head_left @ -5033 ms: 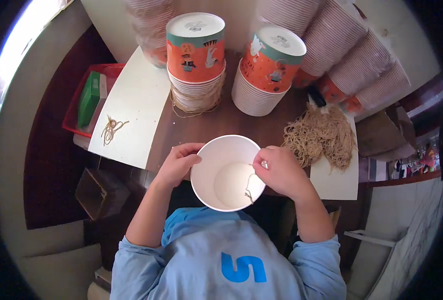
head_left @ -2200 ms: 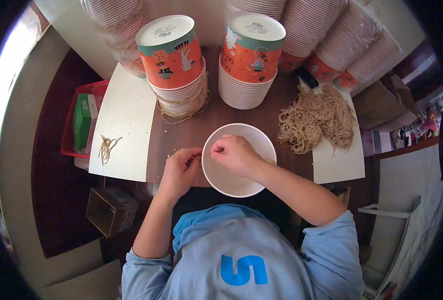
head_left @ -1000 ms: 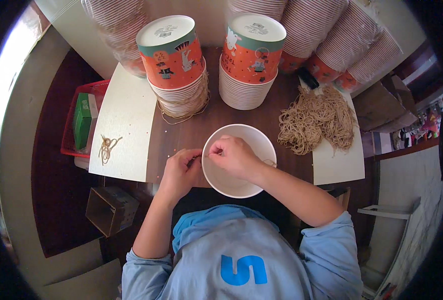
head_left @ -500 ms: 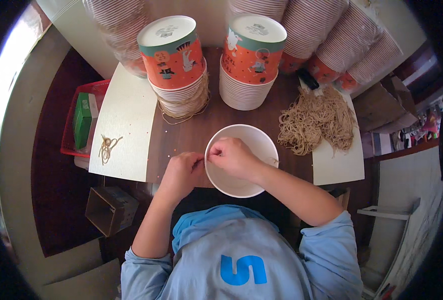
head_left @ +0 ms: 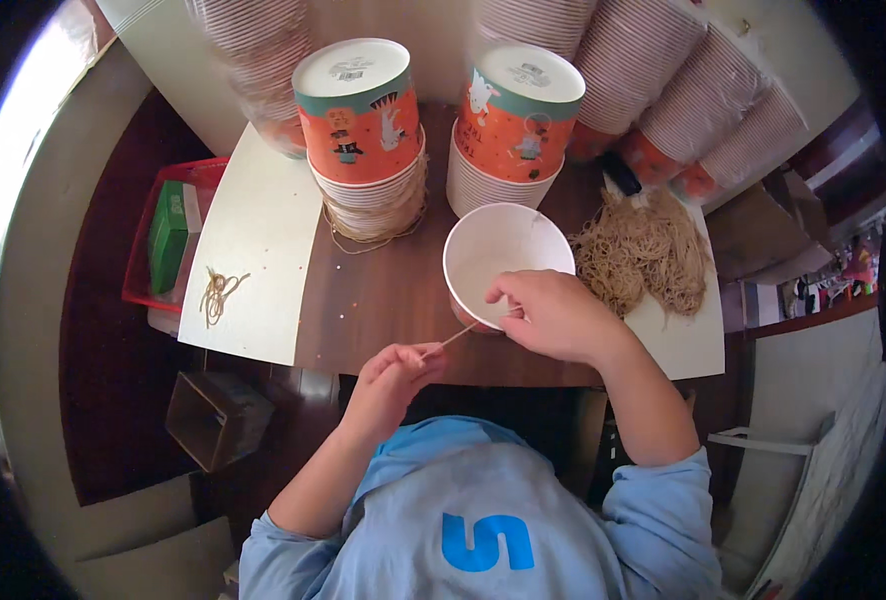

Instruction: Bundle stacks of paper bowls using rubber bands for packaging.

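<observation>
string: a thin tan strand (head_left: 450,340) runs taut just below frame centre, from our left hand to our right.
left hand (head_left: 395,372): fingertips pinched shut on the strand's lower end.
right hand (head_left: 553,315): fingers closed on the upper end, resting on the rim of the white cup (head_left: 503,255).
risk: we judge the strand could slip or snap if pulled harder, tipping the cup.
packages: two upside-down orange cup stacks with cartoon animals and teal bands (head_left: 363,120) (head_left: 518,115), top centre; green box (head_left: 170,235) in a red tray, left.
beyond: string pile (head_left: 643,255), right.
</observation>
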The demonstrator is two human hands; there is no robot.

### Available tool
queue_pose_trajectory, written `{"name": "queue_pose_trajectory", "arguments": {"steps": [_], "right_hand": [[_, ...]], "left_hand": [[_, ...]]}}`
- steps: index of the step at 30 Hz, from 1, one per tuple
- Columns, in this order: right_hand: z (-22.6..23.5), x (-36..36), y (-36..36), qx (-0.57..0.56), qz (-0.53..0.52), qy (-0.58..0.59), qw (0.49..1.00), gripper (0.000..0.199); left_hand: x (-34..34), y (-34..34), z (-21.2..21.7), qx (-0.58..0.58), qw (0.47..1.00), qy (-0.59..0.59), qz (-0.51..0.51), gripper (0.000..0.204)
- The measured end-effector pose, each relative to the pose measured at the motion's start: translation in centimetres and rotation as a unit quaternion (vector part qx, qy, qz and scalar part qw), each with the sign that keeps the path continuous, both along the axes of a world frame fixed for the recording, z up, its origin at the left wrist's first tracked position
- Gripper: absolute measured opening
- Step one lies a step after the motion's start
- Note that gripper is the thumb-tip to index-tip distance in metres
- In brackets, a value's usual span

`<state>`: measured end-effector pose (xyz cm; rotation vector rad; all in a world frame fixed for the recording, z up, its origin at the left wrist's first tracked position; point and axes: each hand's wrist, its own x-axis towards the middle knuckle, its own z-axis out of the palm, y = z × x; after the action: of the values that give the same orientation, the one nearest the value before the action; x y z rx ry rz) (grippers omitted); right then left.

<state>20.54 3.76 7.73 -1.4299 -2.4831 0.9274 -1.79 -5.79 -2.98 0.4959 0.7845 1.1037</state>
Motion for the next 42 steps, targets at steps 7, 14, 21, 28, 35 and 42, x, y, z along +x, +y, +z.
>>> {"name": "queue_pose_trajectory", "arguments": {"steps": [7, 14, 21, 28, 35, 42], "right_hand": [[0.5, 0.6, -1.7, 0.154, 0.107, 0.076, 0.979, 0.016], [0.7, -2.1, 0.4, 0.017, 0.185, 0.117, 0.976, 0.008], [-1.2, -3.4, 1.2, -0.112, 0.145, 0.204, 0.962, 0.010], [-2.3, -3.3, 0.5, 0.024, 0.066, 0.248, 0.966, 0.010], [-1.7, -0.4, -2.7, 0.194, 0.004, 0.129, 0.973, 0.010], [-4.6, -1.5, -3.3, 0.216, 0.032, 0.152, 0.964, 0.009]], "left_hand": [[0.4, 1.1, 4.3, 0.293, 0.942, 0.165, -0.016, 0.007], [2.5, 3.6, 2.2, 0.133, 0.981, 0.124, -0.070, 0.011], [2.3, 3.3, 2.8, 0.067, 0.987, 0.124, -0.072, 0.014], [2.2, 3.0, 2.2, 0.144, 0.971, 0.185, -0.057, 0.012], [1.5, 3.1, 2.4, 0.116, 0.979, 0.160, -0.041, 0.009], [1.8, 3.5, 2.3, 0.131, 0.979, 0.142, -0.063, 0.007]]}}
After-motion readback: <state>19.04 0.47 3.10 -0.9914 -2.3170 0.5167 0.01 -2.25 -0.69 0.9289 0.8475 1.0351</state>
